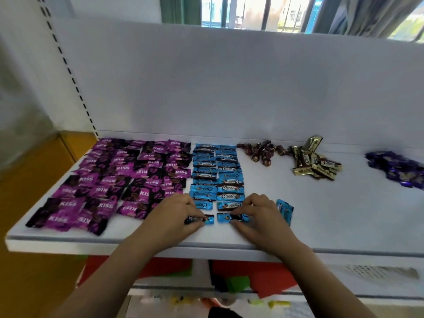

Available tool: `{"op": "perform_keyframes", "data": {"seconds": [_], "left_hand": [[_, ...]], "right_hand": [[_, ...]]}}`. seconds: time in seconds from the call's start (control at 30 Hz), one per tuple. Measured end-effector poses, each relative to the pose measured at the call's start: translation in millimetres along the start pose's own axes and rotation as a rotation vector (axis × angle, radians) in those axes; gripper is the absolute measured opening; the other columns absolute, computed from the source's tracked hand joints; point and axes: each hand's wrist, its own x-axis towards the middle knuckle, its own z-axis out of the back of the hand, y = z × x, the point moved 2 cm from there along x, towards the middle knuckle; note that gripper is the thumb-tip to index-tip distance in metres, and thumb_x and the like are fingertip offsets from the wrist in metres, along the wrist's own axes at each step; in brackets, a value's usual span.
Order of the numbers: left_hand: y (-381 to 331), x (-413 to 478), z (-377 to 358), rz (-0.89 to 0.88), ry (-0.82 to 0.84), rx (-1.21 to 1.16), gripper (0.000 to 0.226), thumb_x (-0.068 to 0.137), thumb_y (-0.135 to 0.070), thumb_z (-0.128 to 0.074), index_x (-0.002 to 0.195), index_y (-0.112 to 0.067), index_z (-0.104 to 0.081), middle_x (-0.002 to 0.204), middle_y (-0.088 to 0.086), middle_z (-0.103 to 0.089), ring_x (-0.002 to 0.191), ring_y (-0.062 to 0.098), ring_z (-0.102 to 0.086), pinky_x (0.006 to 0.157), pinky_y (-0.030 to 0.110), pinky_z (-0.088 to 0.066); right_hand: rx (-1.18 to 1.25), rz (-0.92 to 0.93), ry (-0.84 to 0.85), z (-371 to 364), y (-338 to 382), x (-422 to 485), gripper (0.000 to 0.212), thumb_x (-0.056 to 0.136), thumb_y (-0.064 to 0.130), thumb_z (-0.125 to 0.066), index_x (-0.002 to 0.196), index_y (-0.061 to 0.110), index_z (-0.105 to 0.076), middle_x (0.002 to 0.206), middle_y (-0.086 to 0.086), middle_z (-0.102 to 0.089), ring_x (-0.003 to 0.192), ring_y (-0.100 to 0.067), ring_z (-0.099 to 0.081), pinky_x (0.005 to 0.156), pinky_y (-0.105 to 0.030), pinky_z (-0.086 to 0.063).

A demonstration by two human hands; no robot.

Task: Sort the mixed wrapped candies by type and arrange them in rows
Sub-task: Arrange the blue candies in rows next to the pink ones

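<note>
White shelf (321, 214): left hand (174, 214), right hand (259, 216) palm-down, fingers (193, 210) pinching front blue candies (223, 218).

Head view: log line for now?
left hand: pinches blue candy; right hand: pinches adjacent blue candy; blue rows: near end; gold pile: unsorted

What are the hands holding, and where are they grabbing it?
The left hand pinches the left blue candy, the right hand the right blue candy, each by its long edges, flat on the shelf.
</note>
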Motion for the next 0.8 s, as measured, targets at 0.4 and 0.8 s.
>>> {"op": "perform_keyframes", "data": {"seconds": [0.4, 0.8], "left_hand": [[-35.0, 37.9, -3.4, -0.06, -0.095, -0.104, 0.027, 0.089, -0.047, -0.062, 0.107, -0.029, -0.072, 0.098, -0.012, -0.057, 0.096, 0.006, -0.047, 0.087, 0.028, -0.042], [-143.9, 127.5, -58.5, -0.044, 0.128, 0.043, 0.053, 0.082, -0.061, -0.06, 0.105, -0.014, -0.061, 0.104, 0.007, -0.048, 0.093, 0.026, -0.053, 0.071, 0.036, -0.046]], "right_hand": [[-0.122, -0.615, -0.084, 47.3, -53.8, -24.7, 0.045, 0.081, 0.066, -0.056, 0.094, 0.022, -0.056, 0.084, 0.006, -0.055, 0.074, -0.012, -0.053, 0.061, -0.029, -0.044], [-0.061, -0.66, 0.005, 59.6, -70.9, -45.2, 0.019, 0.093, 0.034, -0.056, 0.094, 0.019, -0.068, 0.083, 0.003, -0.064, 0.078, -0.015, -0.056, 0.061, -0.028, -0.043]]}}
